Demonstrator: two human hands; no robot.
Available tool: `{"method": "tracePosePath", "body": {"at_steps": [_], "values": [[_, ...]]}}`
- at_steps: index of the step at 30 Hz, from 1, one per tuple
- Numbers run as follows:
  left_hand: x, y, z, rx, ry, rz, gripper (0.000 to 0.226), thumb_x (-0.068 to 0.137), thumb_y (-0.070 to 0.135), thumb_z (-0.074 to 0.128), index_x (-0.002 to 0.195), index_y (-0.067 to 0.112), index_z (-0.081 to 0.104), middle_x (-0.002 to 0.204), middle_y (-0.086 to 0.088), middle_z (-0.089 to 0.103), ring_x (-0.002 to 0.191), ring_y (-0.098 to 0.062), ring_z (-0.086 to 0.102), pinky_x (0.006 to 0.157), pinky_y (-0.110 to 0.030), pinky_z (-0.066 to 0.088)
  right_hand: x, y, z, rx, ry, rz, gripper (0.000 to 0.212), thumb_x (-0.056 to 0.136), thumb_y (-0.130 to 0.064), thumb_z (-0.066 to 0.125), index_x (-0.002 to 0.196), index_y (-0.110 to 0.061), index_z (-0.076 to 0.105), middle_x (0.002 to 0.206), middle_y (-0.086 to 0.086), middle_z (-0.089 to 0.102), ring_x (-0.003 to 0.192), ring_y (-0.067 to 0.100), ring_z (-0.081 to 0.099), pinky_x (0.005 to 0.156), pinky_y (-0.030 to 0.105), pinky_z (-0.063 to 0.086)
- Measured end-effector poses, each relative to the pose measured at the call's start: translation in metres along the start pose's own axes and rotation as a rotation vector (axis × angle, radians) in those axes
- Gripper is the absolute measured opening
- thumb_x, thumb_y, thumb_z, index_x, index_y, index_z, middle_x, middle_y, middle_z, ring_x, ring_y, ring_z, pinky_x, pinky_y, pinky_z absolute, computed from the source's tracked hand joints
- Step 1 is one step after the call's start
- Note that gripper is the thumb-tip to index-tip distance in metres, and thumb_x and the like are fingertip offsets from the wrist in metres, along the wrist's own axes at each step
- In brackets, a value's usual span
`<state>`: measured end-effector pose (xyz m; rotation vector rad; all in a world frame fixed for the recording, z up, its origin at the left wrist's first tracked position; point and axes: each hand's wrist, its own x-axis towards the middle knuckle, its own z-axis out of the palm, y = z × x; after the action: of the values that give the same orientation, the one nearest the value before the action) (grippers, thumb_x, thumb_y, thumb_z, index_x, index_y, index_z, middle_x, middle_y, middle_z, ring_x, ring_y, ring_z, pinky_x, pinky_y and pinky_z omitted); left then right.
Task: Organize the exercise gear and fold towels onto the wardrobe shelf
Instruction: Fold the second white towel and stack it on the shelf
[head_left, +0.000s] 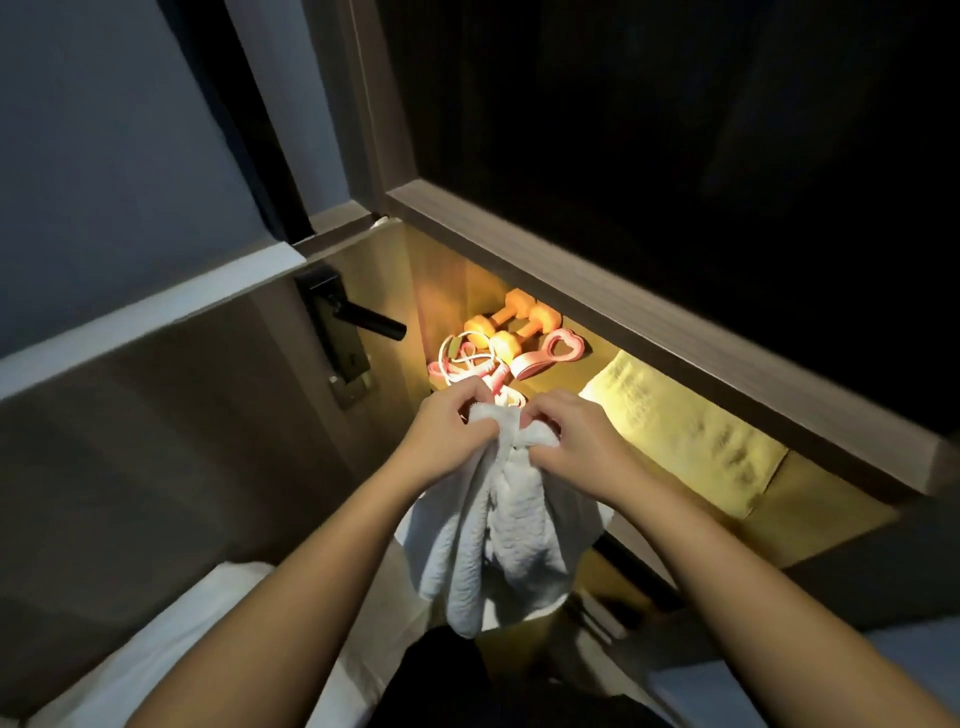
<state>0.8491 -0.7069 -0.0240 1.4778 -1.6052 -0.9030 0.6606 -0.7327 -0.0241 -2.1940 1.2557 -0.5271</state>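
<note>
White towel (498, 525) ×1, gripped by left hand (447, 431) and right hand (576, 441) | yellow towel (680, 431) ×1 on shelf (821, 512) | dumbbells (506, 342) ×2

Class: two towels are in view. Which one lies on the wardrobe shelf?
The yellowish towel, lying flat on the right of the shelf. The white towel hangs bunched, gripped by the left hand and right hand.

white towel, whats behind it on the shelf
Two orange dumbbells, a pink skipping rope, a pink heart-shaped piece and a flat towel. The white towel, left hand and right hand cover the rope's near end.
</note>
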Motion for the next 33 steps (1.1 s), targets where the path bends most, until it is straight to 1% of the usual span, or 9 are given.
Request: {"method": "tracePosePath", "body": {"at_steps": [4, 8, 14, 17, 19, 23, 27, 30, 33], "values": [[0.028, -0.038, -0.020, 0.048, -0.139, 0.052, 0.006, 0.078, 0.015, 0.064, 0.081, 0.016, 0.058, 0.080, 0.002, 0.057, 0.076, -0.009, 0.053, 0.069, -0.035, 0.049, 0.016, -0.010, 0.040, -0.002, 0.100, 0.150, 0.026, 0.079, -0.019, 0.073, 0.090, -0.035, 0.055, 0.090, -0.026, 0.046, 0.087, -0.002, 0.050, 0.070, 0.009, 0.035], [0.037, -0.071, -0.021, 0.042, -0.201, 0.078, 0.008, 0.076, 0.016, 0.064, 0.081, 0.018, 0.057, 0.078, 0.005, 0.057, 0.077, -0.011, 0.054, 0.070, -0.040, 0.050, 0.015, -0.012, 0.074, 0.027, 0.199, 0.249, 0.025, 0.078, -0.018, 0.071, 0.092, -0.033, 0.057, 0.094, -0.019, 0.050, 0.088, -0.006, 0.048, 0.070, 0.009, 0.034], [0.010, -0.138, -0.004, -0.070, -0.154, 0.175, 0.017, 0.079, 0.015, 0.066, 0.079, 0.028, 0.055, 0.078, 0.014, 0.057, 0.073, -0.001, 0.055, 0.064, -0.020, 0.048, -0.017, -0.009, 0.130, -0.011, 0.374, 0.264, 0.028, 0.072, -0.010, 0.070, 0.088, -0.030, 0.058, 0.088, -0.023, 0.049, 0.084, -0.013, 0.046, 0.069, 0.006, 0.032], [-0.021, -0.176, 0.005, -0.121, -0.140, 0.250, 0.017, 0.080, 0.014, 0.066, 0.079, 0.027, 0.055, 0.079, 0.011, 0.058, 0.071, -0.004, 0.056, 0.065, -0.025, 0.050, -0.046, -0.012, 0.176, -0.061, 0.451, 0.252, 0.029, 0.072, -0.008, 0.069, 0.089, -0.029, 0.058, 0.089, -0.018, 0.052, 0.084, -0.009, 0.047, 0.069, 0.008, 0.034], [-0.046, -0.198, 0.004, -0.163, -0.139, 0.322, 0.014, 0.082, 0.013, 0.065, 0.082, 0.024, 0.056, 0.079, 0.008, 0.058, 0.072, -0.009, 0.056, 0.065, -0.031, 0.051, -0.067, -0.020, 0.208, -0.068, 0.510, 0.256, 0.027, 0.073, -0.009, 0.069, 0.090, -0.028, 0.059, 0.092, -0.012, 0.057, 0.086, -0.002, 0.051, 0.071, 0.012, 0.038], [-0.100, -0.213, -0.020, -0.253, -0.154, 0.414, 0.009, 0.084, 0.009, 0.062, 0.088, 0.014, 0.056, 0.082, -0.003, 0.056, 0.075, -0.019, 0.055, 0.068, -0.044, 0.050, -0.109, -0.068, 0.250, -0.025, 0.590, 0.257, 0.023, 0.076, -0.006, 0.070, 0.093, -0.019, 0.064, 0.096, -0.005, 0.061, 0.092, 0.014, 0.057, 0.080, 0.033, 0.050], [-0.142, -0.193, -0.062, -0.320, -0.282, 0.487, 0.011, 0.078, 0.022, 0.055, 0.086, 0.015, 0.053, 0.080, -0.006, 0.052, 0.070, -0.009, 0.049, 0.065, -0.037, 0.044, -0.143, -0.133, 0.247, 0.027, 0.526, 0.262, 0.019, 0.076, -0.018, 0.069, 0.090, -0.028, 0.062, 0.095, -0.010, 0.062, 0.091, 0.011, 0.059, 0.077, 0.031, 0.053], [-0.162, -0.197, -0.081, -0.406, -0.490, 0.565, 0.014, 0.069, 0.030, 0.055, 0.078, 0.020, 0.053, 0.075, -0.004, 0.049, 0.071, -0.012, 0.048, 0.064, -0.031, 0.041, -0.170, -0.157, 0.251, 0.039, 0.368, 0.277, 0.021, 0.069, -0.034, 0.065, 0.090, -0.034, 0.062, 0.093, -0.014, 0.062, 0.089, 0.007, 0.060, 0.073, 0.024, 0.055], [-0.189, -0.236, -0.069, -0.339, -0.644, 0.540, 0.013, 0.067, 0.027, 0.058, 0.074, 0.016, 0.054, 0.073, -0.005, 0.052, 0.069, -0.017, 0.050, 0.063, -0.031, 0.041, -0.197, -0.145, 0.289, 0.044, 0.203, 0.354, 0.019, 0.073, -0.029, 0.067, 0.090, -0.036, 0.062, 0.095, -0.014, 0.062, 0.089, 0.006, 0.061, 0.073, 0.026, 0.054]]}}
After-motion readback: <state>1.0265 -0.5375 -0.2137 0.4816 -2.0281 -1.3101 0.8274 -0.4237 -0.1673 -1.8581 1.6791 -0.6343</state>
